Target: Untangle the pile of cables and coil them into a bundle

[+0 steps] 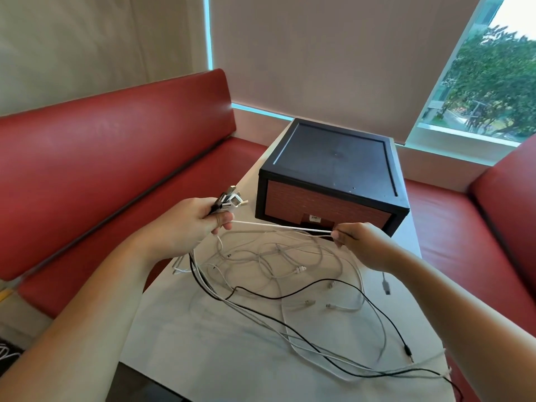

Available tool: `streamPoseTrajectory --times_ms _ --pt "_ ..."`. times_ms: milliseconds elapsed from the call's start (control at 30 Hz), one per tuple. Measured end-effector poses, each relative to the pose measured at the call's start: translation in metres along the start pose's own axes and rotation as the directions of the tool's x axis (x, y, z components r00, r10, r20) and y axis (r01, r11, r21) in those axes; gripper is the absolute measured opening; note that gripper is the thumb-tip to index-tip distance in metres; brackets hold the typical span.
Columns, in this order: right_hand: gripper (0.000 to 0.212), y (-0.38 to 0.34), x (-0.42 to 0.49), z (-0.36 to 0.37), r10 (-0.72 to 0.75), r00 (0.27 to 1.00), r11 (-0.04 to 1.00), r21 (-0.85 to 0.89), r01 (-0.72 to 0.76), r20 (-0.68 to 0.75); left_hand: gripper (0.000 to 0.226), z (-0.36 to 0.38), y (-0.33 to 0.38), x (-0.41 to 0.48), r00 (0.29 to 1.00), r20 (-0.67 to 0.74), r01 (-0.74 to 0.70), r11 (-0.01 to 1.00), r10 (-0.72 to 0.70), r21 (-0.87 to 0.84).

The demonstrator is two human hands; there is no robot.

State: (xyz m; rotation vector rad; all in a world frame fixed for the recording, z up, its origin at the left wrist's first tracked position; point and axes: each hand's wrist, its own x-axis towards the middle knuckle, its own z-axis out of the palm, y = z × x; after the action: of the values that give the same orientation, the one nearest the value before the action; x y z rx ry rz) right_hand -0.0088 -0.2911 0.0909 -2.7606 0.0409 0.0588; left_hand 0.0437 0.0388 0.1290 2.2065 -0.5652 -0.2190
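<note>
Left hand (190, 224) gripping bunched plugs (229, 200), right hand (358, 242) pinching taut white cable (281, 226), loose cables (290, 274) centre frame on table (203, 343).

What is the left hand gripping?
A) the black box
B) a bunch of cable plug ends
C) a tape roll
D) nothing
B: the left hand grips a bunch of cable plug ends; the right hand pinches a taut white cable.

We see a booth corner, as in a café. Red padded benches (101, 158) flank a pale table (203, 358), and roller blinds (319, 53) hang over the far window (493, 82).
</note>
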Motion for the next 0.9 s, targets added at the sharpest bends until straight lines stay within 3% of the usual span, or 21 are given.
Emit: streamPoseTrajectory --times_ms 367,567,767,900 --pt "0.037 0.039 -0.012 0.015 0.140 0.990 0.990 -0.034 -0.139 0.034 0.017 -0.007 -0.025 0.007 1.000 -0.017 0.010 1.000 -0.010 0.010" --pt "0.038 0.052 -0.012 0.016 0.189 0.982 0.982 0.005 -0.189 0.012 0.025 -0.003 -0.021 0.011 1.000 0.008 0.020 0.999 -0.020 0.050" --pt "0.036 0.055 -0.018 0.018 0.125 0.991 0.992 -0.026 -0.126 -0.054 0.026 -0.008 -0.025 0.015 0.999 -0.035 0.044 0.998 -0.042 0.054" --pt "0.030 0.061 -0.030 0.027 0.049 0.999 0.997 -0.055 -0.048 0.021 0.026 -0.014 -0.026 0.015 0.997 -0.048 0.058 0.996 -0.055 0.073"
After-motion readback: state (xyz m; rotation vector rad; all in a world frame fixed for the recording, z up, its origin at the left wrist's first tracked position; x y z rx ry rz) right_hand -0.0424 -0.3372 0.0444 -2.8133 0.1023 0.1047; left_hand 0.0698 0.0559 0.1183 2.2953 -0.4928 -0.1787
